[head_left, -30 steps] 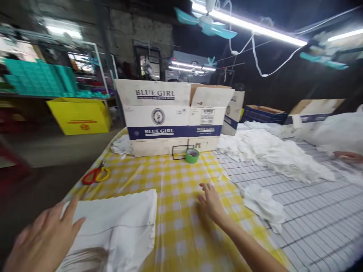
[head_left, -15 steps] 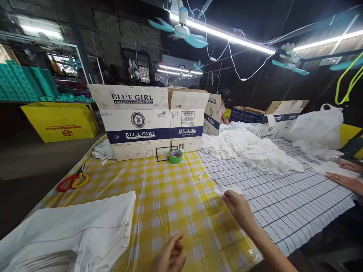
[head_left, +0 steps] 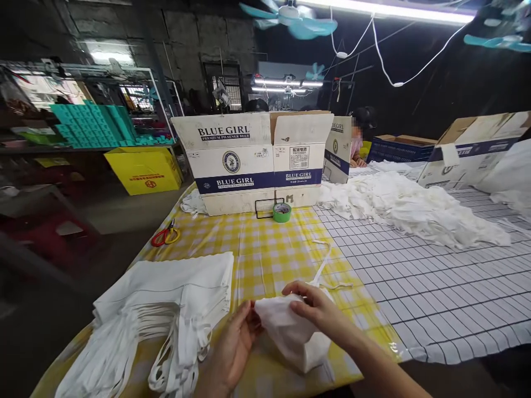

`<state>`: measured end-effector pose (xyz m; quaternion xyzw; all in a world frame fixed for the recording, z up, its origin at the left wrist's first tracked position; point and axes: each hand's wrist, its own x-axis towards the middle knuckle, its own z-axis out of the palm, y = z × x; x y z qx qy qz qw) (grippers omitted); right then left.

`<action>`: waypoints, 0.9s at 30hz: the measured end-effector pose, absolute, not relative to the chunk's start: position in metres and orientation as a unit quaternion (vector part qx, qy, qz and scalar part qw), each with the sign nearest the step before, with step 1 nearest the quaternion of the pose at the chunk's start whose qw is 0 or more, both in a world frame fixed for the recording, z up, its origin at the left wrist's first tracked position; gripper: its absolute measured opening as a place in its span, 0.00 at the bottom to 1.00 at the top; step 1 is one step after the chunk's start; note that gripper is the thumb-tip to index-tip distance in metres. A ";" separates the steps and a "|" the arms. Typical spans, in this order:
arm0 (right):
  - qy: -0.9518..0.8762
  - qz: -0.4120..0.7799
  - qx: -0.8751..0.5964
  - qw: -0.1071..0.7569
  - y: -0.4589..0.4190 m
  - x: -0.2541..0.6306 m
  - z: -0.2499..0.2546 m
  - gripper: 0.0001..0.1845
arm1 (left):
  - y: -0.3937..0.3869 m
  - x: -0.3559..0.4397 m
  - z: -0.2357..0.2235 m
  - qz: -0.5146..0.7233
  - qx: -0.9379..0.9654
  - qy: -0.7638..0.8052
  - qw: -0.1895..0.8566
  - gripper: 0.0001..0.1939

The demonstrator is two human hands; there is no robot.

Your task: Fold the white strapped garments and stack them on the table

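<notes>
A piece of white cloth (head_left: 286, 326) with thin straps hangs between my hands, low over the yellow checked tablecloth. My left hand (head_left: 234, 345) pinches its left corner between thumb and fingers. On the upper right part, my right hand (head_left: 313, 307) grips the cloth with bent fingers. White straps (head_left: 321, 265) trail from it onto the table beyond my right hand. To the left of my left hand lies a neat stack of white cloth pieces (head_left: 166, 284), its long straps drooping toward the near edge.
Red-and-yellow-handled scissors (head_left: 166, 235) lie at the left edge. A green tape roll (head_left: 282, 213) and black wire frame (head_left: 263, 209) sit before a large white beer carton (head_left: 232, 160). A white cloth heap (head_left: 410, 204) covers part of the grid-patterned cloth (head_left: 385, 282). Another person (head_left: 359, 143) is behind.
My right hand has brought the white cloth leftward from the border of the checked cloth. My left hand has come up and taken its corner. The view has turned right-to-left.
</notes>
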<state>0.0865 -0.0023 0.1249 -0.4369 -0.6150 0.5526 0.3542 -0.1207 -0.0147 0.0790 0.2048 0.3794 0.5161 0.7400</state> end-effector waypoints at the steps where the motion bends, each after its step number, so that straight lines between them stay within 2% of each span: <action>1: -0.600 0.575 -0.428 0.355 -0.001 0.088 0.130 0.14 | -0.015 -0.119 0.082 0.508 0.207 0.370 0.750 0.15; 5: -0.577 0.614 -0.390 0.371 -0.001 0.087 0.146 0.14 | -0.021 -0.098 0.095 0.466 0.248 0.345 0.776 0.19; 8: -0.590 0.603 -0.395 0.364 -0.008 0.088 0.154 0.13 | -0.018 -0.089 0.103 0.492 0.276 0.334 0.755 0.17; 11: -0.668 0.582 -0.366 0.287 -0.018 0.099 0.170 0.13 | -0.007 -0.098 0.114 0.511 0.308 0.325 0.734 0.12; 13: -0.751 0.547 -0.305 0.207 -0.022 0.108 0.185 0.14 | 0.000 -0.109 0.132 0.461 0.364 0.318 0.744 0.12; 14: -0.778 0.520 -0.291 0.199 -0.022 0.112 0.194 0.14 | 0.003 -0.115 0.145 0.419 0.406 0.311 0.750 0.12; 18: -0.763 0.433 -0.326 0.352 -0.007 0.104 0.219 0.18 | 0.008 -0.124 0.215 0.225 0.612 0.272 0.708 0.13; 20: -0.756 0.478 -0.288 0.342 0.001 0.091 0.224 0.21 | 0.008 -0.123 0.253 0.152 0.697 0.256 0.652 0.15; 24: -0.711 0.638 -0.181 0.234 0.004 0.069 0.220 0.20 | 0.006 -0.132 0.304 0.083 0.771 0.262 0.575 0.15; 26: -0.682 0.681 -0.157 0.213 0.004 0.069 0.215 0.17 | 0.004 -0.146 0.315 0.113 0.777 0.305 0.539 0.17; 27: -0.673 0.692 -0.152 0.212 0.004 0.072 0.213 0.16 | 0.003 -0.156 0.316 0.173 0.760 0.357 0.515 0.20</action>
